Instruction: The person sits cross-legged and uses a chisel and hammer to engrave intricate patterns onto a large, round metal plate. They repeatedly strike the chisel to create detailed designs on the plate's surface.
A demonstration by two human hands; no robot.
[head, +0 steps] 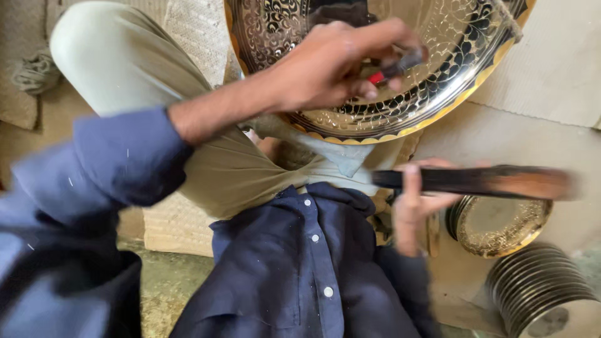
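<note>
At the top centre of the frame a large round brass tray [451,81], engraved with dark floral patterns and edged with a scalloped golden rim, rested tilted against the person's knee. The left hand [325,66] lay over the tray's face, its fingers closed round a small dark tool [400,64] with a red part showing near the fingertips; the tool's tip met the engraved surface. Lower, at centre right, the right hand [416,203] gripped a long dark wooden mallet [482,181], fingers wrapped on its handle, the head blurred and pointing toward the right edge. The mallet was well apart from the tray and below it.

At lower right a smaller engraved brass plate [504,228] lay on a stack, and beside it, in the corner, stood a stack of plain metal plates [538,285]. The person wore a dark blue shirt [300,269] and light trousers [125,62], seated on a woven mat [188,31].
</note>
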